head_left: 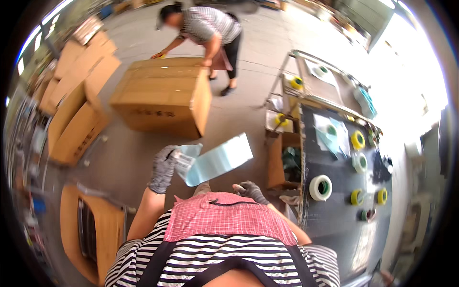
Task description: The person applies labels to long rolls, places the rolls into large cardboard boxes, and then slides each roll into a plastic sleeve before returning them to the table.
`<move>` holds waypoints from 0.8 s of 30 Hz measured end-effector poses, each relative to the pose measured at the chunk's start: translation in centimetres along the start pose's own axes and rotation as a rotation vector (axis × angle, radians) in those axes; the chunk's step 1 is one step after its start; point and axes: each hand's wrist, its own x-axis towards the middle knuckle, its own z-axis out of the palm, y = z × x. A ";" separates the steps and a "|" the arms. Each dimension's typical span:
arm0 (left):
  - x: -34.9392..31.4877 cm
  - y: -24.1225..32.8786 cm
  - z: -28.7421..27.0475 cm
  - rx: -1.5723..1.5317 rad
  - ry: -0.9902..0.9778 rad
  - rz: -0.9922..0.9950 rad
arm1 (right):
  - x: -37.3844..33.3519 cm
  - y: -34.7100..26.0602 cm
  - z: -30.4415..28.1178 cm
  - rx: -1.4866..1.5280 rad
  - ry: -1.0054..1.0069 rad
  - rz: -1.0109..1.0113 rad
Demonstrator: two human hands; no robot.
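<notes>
My left hand (164,170), in a grey knit glove, is closed on one end of a light blue strip (217,162). The strip bends near that hand and its loose end sticks out to the right and away from me. A white printed patch (184,162) shows on it beside my fingers. Close to my waist, at the right, my right hand (252,190) also wears a grey glove. Its thumb stands apart from the fingers, I see nothing in it, and it does not touch the strip.
Ahead, another person (210,33) bends over a large closed cardboard box (158,93). Open and flattened cartons (79,126) stand left; another open carton (110,234) is nearer. At right, a dark table (330,229) holds several tape rolls (320,188); a carton (277,162) stands beside it.
</notes>
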 end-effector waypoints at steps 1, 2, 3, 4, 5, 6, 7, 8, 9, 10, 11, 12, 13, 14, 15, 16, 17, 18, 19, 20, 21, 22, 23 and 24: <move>2.2 -1.2 0.1 -0.014 -0.025 -0.006 | 1.5 0.3 -1.7 -0.448 0.054 -0.196; 4.0 -2.8 -0.2 -0.023 -0.039 -0.013 | 2.7 -4.1 -5.4 -0.435 -0.232 -0.072; 6.5 -4.0 0.3 -0.055 -0.047 -0.031 | 3.9 -5.4 -7.2 -0.340 -0.234 0.103; 9.1 -4.8 1.0 -0.079 -0.058 -0.052 | 4.9 -5.8 -8.2 -0.229 -0.234 0.272; 12.0 -5.1 2.4 -0.095 -0.108 -0.053 | 6.4 -3.2 -7.9 -0.156 -0.213 0.248; 14.6 -5.3 3.6 -0.109 -0.142 -0.062 | 6.9 -2.1 -8.4 0.033 -0.161 0.272; 17.0 -5.4 4.8 -0.120 -0.166 -0.074 | 7.1 -1.4 -9.0 0.218 -0.109 0.283; 19.2 -5.8 5.7 -0.123 -0.224 -0.065 | 7.6 -2.0 -10.0 0.397 -0.065 0.271; 21.2 -6.1 6.6 -0.126 -0.278 -0.057 | 7.9 -2.4 -11.7 0.692 -0.029 0.390; 23.7 -6.1 7.5 -0.124 -0.337 -0.041 | 8.5 -1.2 -12.6 1.168 0.056 0.370; 25.8 -6.1 8.9 -0.115 -0.372 0.019 | 9.1 -0.4 -14.0 0.738 0.293 0.169; 27.6 -6.1 9.9 -0.099 -0.404 -0.034 | 10.1 1.8 -15.1 0.778 0.465 0.204; 29.6 -6.0 11.0 -0.083 -0.435 -0.081 | 11.2 3.9 -16.2 0.807 0.643 0.230; 31.4 -5.6 12.6 -0.065 -0.468 -0.123 | 12.4 7.6 -16.5 1.338 0.768 0.469; 32.4 -5.3 13.7 -0.143 -0.472 -0.178 | 13.6 9.3 -16.4 1.370 0.868 0.556; 33.0 -6.1 14.9 -0.136 -0.491 -0.168 | 14.1 11.2 -16.3 1.203 0.764 0.642; 33.9 -6.7 16.1 -0.125 -0.507 -0.149 | 14.9 13.4 -16.3 1.042 0.653 0.710; 34.7 -7.1 17.2 -0.114 -0.520 -0.130 | 15.7 15.5 -16.3 0.878 0.540 0.770; 35.7 -6.7 19.0 0.025 -0.589 -0.131 | 16.8 19.4 -14.8 0.870 0.534 0.804; 36.0 -6.0 20.7 0.032 -0.604 -0.124 | 17.7 21.8 -14.0 0.999 0.589 0.831; 35.6 -5.0 22.6 0.046 -0.617 -0.118 | 18.7 23.7 -15.5 0.698 0.503 0.942; 35.3 -4.2 24.8 0.056 -0.633 -0.104 | 19.6 25.5 -17.5 0.392 0.416 1.027; 35.3 -4.2 26.4 0.084 -0.630 -0.103 | 20.0 26.4 -17.9 0.513 0.466 1.038; 35.3 -4.3 28.4 0.113 -0.631 -0.102 | 19.9 27.3 -18.2 0.638 0.517 1.052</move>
